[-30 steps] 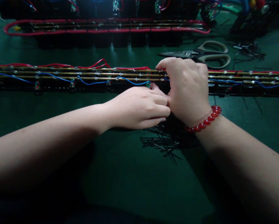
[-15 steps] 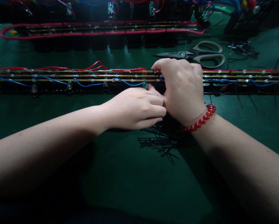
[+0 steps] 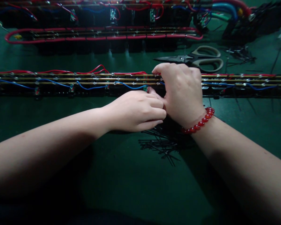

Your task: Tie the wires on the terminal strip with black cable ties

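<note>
A long black bar with brass rods (image 3: 93, 78) runs crosswise, with red wires (image 3: 128, 73) along its far side and looping blue wires (image 3: 93, 88) nearer me. My right hand (image 3: 182, 90), wearing a red bead bracelet, is wrapped over the bar, index finger on the far side and thumb on the near side. Against its thumb rests my left hand (image 3: 138, 110), fingers curled closed just in front of the bar; whatever is in them is hidden. Below the hands lies a loose pile of thin black cable ties (image 3: 159, 145) on the green table (image 3: 131, 187).
Scissors (image 3: 203, 58) with pale handles lie behind the bar, points to the left. More black ties (image 3: 241, 53) are scattered at their right. Farther back stands a similar assembly ringed by a thick red cable (image 3: 103, 38), and thick coloured cables (image 3: 227, 9) sit at the far right.
The view has tilted slightly, so most of the scene sits a little lower in the picture. Both hands keep nearly the same pose on and beside the bar.
</note>
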{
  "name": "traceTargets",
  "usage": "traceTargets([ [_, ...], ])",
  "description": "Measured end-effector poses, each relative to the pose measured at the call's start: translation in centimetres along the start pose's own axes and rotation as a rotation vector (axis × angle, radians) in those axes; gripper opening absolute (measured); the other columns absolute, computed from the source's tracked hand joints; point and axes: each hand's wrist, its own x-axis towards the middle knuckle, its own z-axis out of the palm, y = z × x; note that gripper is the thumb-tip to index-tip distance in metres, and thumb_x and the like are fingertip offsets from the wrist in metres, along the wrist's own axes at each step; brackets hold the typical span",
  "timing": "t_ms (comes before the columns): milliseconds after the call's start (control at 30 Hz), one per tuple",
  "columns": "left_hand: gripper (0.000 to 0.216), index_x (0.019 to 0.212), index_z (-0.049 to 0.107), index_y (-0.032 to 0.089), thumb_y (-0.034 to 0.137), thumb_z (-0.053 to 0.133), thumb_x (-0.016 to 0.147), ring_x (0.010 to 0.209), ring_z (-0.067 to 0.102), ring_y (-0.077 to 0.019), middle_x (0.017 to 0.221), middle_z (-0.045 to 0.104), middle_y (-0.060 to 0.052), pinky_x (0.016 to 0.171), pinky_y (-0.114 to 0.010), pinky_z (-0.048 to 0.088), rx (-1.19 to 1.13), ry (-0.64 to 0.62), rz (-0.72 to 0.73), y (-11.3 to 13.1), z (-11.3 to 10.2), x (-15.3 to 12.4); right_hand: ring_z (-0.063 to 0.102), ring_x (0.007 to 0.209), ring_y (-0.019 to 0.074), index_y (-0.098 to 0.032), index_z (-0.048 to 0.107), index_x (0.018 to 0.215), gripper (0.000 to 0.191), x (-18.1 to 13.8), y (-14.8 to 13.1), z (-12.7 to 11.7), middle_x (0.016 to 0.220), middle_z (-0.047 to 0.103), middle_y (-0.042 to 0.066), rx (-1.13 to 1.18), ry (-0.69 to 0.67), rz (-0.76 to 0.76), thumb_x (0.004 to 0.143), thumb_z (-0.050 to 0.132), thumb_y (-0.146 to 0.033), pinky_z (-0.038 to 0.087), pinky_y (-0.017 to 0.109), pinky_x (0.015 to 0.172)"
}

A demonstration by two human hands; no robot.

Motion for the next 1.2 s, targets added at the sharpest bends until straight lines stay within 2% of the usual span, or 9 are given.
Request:
traceTargets([
  [233,0.023,0.095,0.071,0.02,0.037,0.055,0.096,0.088,0.066,-0.0196,0.095,0.072,-0.003,0.083,-0.033,0.048,-0.014,-0.024,0.043,-0.14,-0.22,-0.14,0.06,0.112,0.0326,-0.02,0.056,0.12,0.035,0.06,-0.07,-0.15,0.114,0.068,0.008,-0.003,-0.04,0.026,0.092,0.057,-0.04,0.04,0.049,0.094],
  [467,0.024,0.093,0.071,0.02,0.031,0.05,0.099,0.083,0.065,-0.0193,0.092,0.072,-0.003,0.08,-0.033,0.048,0.023,-0.006,0.051,-0.23,-0.09,-0.07,0.058,0.113,0.0318,-0.019,0.056,0.122,0.036,0.08,-0.17,-0.17,0.116,0.067,0.01,-0.001,-0.059,0.027,0.093,0.057,-0.04,0.038,0.049,0.093],
  [767,0.027,0.087,0.071,0.02,0.028,0.048,0.098,0.08,0.067,-0.0183,0.086,0.073,-0.001,0.079,-0.033,0.048,-0.048,0.047,0.033,-0.13,-0.23,-0.04,0.059,0.102,0.0307,-0.022,0.058,0.116,0.031,0.03,0.17,0.18,0.108,0.07,0.009,0.026,0.026,-0.007,0.089,0.06,-0.038,0.038,0.047,0.086],
  [1200,0.017,0.08,0.072,0.021,0.02,0.057,0.087,0.081,0.066,-0.0176,0.082,0.071,-0.002,0.076,-0.03,0.049,-0.078,0.111,0.041,-0.09,-0.17,-0.07,0.06,0.104,0.0286,-0.022,0.059,0.118,0.031,-0.13,0.17,-0.01,0.111,0.071,0.008,0.017,0.034,-0.017,0.091,0.055,-0.037,0.034,0.042,0.086],
])
